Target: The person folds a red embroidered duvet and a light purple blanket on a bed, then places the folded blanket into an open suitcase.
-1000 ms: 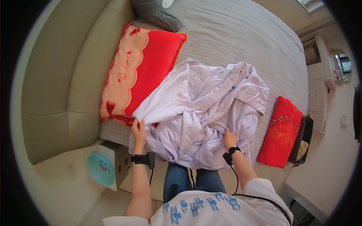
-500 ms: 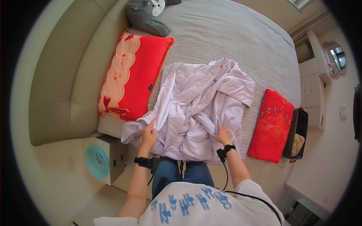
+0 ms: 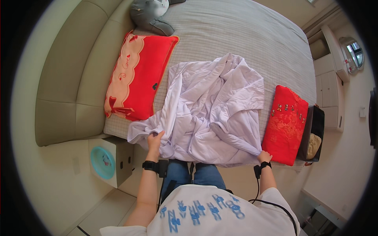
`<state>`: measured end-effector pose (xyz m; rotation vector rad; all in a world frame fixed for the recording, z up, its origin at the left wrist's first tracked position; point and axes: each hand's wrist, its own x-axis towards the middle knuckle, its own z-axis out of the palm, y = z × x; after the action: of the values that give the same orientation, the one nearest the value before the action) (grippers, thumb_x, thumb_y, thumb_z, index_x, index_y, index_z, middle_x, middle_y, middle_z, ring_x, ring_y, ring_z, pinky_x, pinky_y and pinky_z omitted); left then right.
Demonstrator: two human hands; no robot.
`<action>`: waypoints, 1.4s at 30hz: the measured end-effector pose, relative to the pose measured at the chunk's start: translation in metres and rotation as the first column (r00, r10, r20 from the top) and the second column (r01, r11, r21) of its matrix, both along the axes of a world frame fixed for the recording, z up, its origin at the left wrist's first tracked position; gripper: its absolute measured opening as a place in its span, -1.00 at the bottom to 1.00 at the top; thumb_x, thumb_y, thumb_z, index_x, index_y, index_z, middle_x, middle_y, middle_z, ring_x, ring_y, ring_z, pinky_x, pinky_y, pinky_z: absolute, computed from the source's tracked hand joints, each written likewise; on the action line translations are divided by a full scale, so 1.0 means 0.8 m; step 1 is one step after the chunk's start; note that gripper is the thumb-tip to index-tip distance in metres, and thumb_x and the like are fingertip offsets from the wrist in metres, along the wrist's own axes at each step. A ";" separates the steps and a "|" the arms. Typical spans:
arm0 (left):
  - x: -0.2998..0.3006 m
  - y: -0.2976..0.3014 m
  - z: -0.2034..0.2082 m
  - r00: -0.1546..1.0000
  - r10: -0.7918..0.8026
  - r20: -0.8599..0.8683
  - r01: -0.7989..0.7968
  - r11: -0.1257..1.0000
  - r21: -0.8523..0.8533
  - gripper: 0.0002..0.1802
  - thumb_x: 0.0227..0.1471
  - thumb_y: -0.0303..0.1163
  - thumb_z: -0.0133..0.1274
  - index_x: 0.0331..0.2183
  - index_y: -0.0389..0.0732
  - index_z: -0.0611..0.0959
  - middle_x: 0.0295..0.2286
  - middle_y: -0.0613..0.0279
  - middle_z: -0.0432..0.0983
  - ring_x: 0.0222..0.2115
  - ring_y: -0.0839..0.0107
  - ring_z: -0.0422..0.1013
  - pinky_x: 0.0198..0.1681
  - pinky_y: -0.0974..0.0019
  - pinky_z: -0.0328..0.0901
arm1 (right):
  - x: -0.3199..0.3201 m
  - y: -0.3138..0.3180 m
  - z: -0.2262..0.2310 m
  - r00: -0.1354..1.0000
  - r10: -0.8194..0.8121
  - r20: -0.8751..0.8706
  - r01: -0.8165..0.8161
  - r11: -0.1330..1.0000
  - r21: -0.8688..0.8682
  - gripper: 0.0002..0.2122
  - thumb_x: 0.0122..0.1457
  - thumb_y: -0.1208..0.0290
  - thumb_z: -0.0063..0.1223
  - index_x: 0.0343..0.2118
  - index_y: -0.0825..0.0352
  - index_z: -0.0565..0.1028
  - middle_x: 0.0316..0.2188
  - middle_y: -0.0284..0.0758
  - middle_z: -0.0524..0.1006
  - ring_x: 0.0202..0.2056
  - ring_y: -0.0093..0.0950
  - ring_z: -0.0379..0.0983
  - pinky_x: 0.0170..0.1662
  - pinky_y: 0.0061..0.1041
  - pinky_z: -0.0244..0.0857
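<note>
Both hands are on the crumpled pale lilac cotton garment (image 3: pixel 212 114), which lies spread over the near half of the grey ribbed bedspread (image 3: pixel 244 35), its hem hanging at the bed's front edge. The left hand (image 3: pixel 155 141) is closed around a bunched corner of the fabric at the near left edge, fingers curled into the cloth. The right hand (image 3: pixel 264 156) pinches the opposite lower corner at the near right, pulling that edge into a taut fold; its fingertips are mostly hidden under the cloth. Black wrist straps sit on both forearms.

Just left of the garment lies a red rectangular pillow with a peach scalloped border (image 3: pixel 136 76), its lower corner touching the lilac fabric. To the right, a second red embroidered pillow (image 3: pixel 285 124) lies just beside the right hand. A grey plush toy (image 3: pixel 149 15) rests at the head of the bed, well apart. Below left, a white bedside cabinet bears a round turquoise plate (image 3: pixel 102 162).
</note>
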<state>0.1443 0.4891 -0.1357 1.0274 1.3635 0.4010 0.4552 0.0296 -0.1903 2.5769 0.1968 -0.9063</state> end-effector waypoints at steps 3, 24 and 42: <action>0.015 -0.003 0.012 0.995 -0.095 0.014 0.096 0.982 -0.161 -0.60 -0.11 -0.46 0.04 -0.16 -0.37 0.44 -0.34 0.21 0.47 -0.35 0.49 0.38 -0.30 0.47 0.25 | -0.012 0.045 -0.022 0.983 0.086 0.163 -0.140 0.924 0.356 -0.67 -0.20 0.41 0.04 -0.27 0.36 0.44 -0.29 -0.09 0.38 -0.20 -0.16 0.32 -0.16 -0.31 0.20; 0.040 -0.049 0.021 0.828 -0.342 -0.444 0.511 0.786 0.347 -0.73 -0.07 -0.34 -0.07 -0.24 -0.09 0.51 -0.57 0.01 0.45 -0.53 0.13 0.41 -0.46 0.21 0.26 | -0.058 0.289 -0.051 0.793 0.601 0.100 -0.539 0.615 0.575 -0.88 -0.11 0.35 0.01 -0.55 0.22 0.56 -0.37 -0.32 0.48 -0.14 -0.29 0.25 -0.07 -0.33 0.08; 0.032 -0.049 0.078 0.843 -0.489 -0.224 0.531 0.692 0.489 -0.81 -0.03 -0.44 -0.10 -0.28 -0.09 0.47 -0.51 0.02 0.46 -0.45 0.10 0.42 -0.44 0.22 0.26 | -0.120 0.438 0.152 0.738 0.583 -0.340 0.317 0.145 0.937 -0.66 -0.30 0.77 -0.18 -0.37 0.34 0.42 -0.60 -0.22 0.40 -0.49 -0.33 0.39 -0.38 -0.48 0.22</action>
<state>0.1701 0.4501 -0.0731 1.8565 0.9722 0.3225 0.3595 0.3798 -0.0685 2.8819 1.9138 -2.1688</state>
